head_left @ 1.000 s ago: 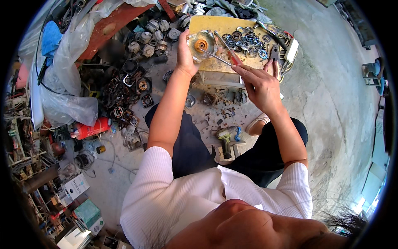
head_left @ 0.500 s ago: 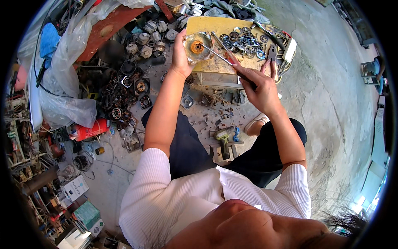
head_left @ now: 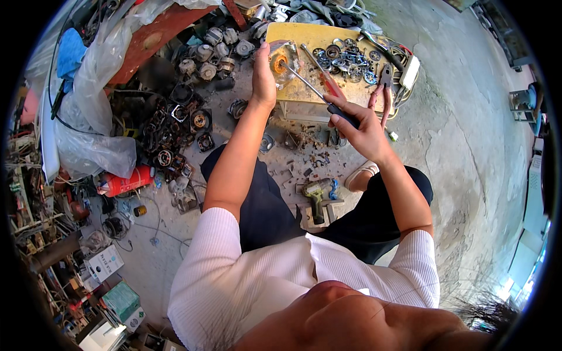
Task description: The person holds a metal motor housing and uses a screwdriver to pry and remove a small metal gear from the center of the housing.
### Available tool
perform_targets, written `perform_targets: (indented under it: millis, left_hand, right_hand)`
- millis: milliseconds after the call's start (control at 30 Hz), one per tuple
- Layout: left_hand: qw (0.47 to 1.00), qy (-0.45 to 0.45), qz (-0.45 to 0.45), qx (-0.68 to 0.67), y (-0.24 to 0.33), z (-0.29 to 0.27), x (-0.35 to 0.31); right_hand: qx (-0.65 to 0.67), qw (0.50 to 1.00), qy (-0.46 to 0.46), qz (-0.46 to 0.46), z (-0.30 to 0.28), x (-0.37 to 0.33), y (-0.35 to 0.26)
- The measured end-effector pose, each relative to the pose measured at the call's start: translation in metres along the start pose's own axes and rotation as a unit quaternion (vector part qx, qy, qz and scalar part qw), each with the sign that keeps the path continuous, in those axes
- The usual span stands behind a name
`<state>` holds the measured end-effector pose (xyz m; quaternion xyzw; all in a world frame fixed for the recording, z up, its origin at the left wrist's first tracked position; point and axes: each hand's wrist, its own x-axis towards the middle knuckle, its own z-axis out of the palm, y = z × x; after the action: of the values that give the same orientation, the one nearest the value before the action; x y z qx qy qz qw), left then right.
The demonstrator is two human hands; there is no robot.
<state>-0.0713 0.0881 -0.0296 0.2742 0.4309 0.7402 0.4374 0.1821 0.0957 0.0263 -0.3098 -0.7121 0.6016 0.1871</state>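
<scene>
My left hand (head_left: 264, 79) is closed on the edge of a squarish metal motor housing (head_left: 291, 51) with an orange-brown round centre, held tilted over the near left corner of a yellow work table (head_left: 310, 35). Its fingers are partly hidden behind the housing. My right hand (head_left: 366, 130) grips the black handle of a screwdriver (head_left: 311, 86), whose shaft slants up and left. The screwdriver's tip is at the orange centre; whether it touches cannot be made out. Beside it, a red-handled screwdriver (head_left: 331, 83) lies on the table, and red-handled pliers (head_left: 385, 82) rest close beyond my right hand.
Several small metal rings and gears (head_left: 351, 61) lie on the table, with a hammer (head_left: 383, 50) and a white power strip (head_left: 410, 71). Motor parts (head_left: 193, 111) are heaped on the floor at left. A green cordless drill (head_left: 317, 199) stands between my legs.
My left hand has shifted slightly right and turned the housing from lying nearly flat to a steeper tilt. My right hand has moved a little lower, the screwdriver tip staying at the orange centre.
</scene>
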Motion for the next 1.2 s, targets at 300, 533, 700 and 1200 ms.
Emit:
perform_targets:
  millis: [300,533,700,1200]
  left_hand:
    - [0.99,0.031,-0.094,-0.103,0.007,-0.007,0.001]
    - [0.997,0.029,-0.067,-0.006,0.012,-0.001,0.002]
    - [0.995,0.003,-0.096,-0.034,0.029,0.008,-0.004]
    - [0.996,0.01,-0.081,-0.03,0.016,0.004,0.0]
  right_hand:
    - [-0.26,0.945,0.067,-0.189,0.008,0.001,0.002]
    - [-0.376,0.897,0.114,-0.203,0.004,-0.002,-0.005]
    - [-0.29,0.934,0.11,-0.177,-0.002,-0.002,-0.001]
    - [-0.19,0.975,0.059,-0.094,-0.003,-0.002,-0.003]
